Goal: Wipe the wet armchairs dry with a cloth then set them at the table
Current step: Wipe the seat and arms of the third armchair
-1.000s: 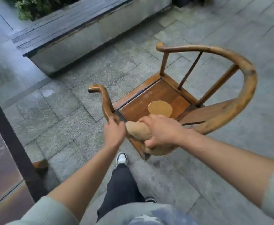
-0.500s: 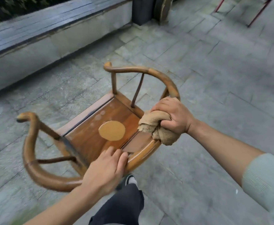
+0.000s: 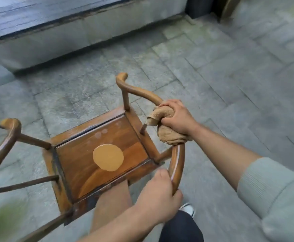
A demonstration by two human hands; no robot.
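The left hand has moved onto the chair rail, gripping it. The right hand is clutching the cloth there. The chair's left side is running out of view.

The armchair rail is cut off at the left edge; its legs are hidden beneath the seat. A green blur at lower left cannot be identified.

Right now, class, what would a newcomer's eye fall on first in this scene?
A wooden armchair fills the centre, on grey stone paving, with a pale round patch on its seat. The right hand presses a tan cloth onto the curved rail, while the left hand grips that rail nearer the camera.
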